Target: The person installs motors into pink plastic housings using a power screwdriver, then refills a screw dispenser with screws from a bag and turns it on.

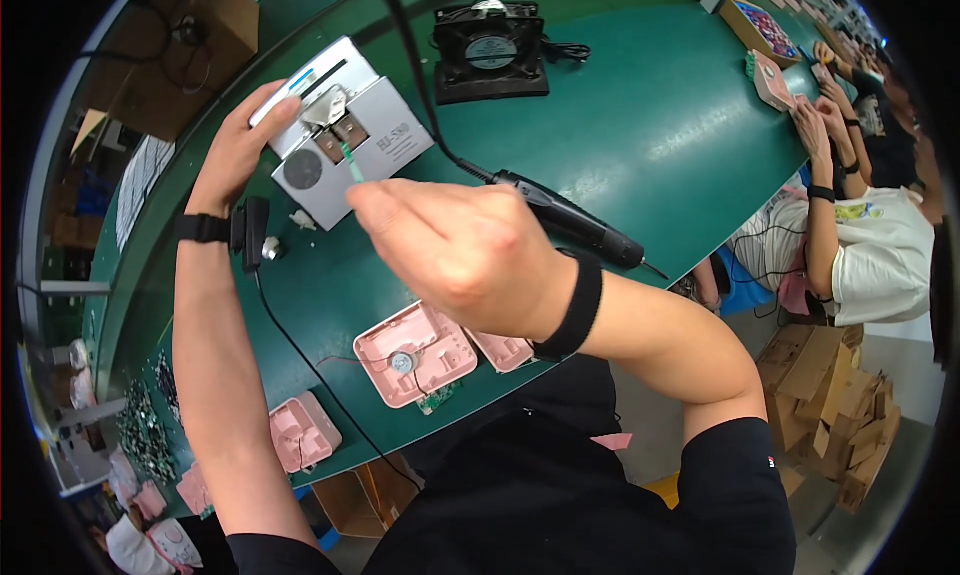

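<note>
My left hand (240, 140) grips the upper left side of a silver metal box (395, 125), which looks like a screw feeder and sits tilted on the green table (640, 105). Its thumb lies on the box's top. In the box's face is an opening with copper-coloured parts and a round dark disc. My right hand (465, 240) is closed in a pinch round a thin pale-green stick-like tool (351, 161). The tool's tip is at the opening; its exact kind cannot be told. Just right of this hand lies a black electric screwdriver (570, 213) with its cord.
A black fan (490, 53) stands at the back. Near the front edge lie pink plastic shells (366, 347), one with wires and a round metal part. A black cord (330, 390) crosses the table. Co-workers' hands (815, 125) handle a pink shell (770, 83) at right.
</note>
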The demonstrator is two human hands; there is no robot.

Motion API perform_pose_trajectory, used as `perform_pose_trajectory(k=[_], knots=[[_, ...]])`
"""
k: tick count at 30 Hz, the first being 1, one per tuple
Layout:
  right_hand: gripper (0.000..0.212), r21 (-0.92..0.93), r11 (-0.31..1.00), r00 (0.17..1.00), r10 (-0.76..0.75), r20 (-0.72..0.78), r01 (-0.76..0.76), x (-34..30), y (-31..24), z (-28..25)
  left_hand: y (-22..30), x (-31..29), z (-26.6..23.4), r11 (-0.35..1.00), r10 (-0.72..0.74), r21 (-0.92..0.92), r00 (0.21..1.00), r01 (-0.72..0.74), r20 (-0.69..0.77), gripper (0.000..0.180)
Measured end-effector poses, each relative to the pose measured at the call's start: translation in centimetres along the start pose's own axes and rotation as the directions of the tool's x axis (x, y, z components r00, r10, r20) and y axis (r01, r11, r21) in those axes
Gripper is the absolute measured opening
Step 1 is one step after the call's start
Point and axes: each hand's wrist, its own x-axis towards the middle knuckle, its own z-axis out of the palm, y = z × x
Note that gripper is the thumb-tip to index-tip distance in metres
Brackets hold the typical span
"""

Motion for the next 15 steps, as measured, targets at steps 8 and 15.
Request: perform_pose_trajectory(k=[8, 15], knots=[[0.020, 0.027, 0.999, 0.999, 0.045, -0.006, -0.045, -0.1, 0.0, 0.7, 0.0, 0.1, 0.1, 0.998, -0.052, -0.024, 0.998, 0.052, -0.025, 0.046], [0.016, 0.007, 0.995, 0.995, 0.098, 0.003, -0.098, 0.8, 0.4, 2.5, -0.2, -0.2, -0.1, 0.998, -0.059, -0.024, 0.998, 0.058, -0.038, 0.046]])
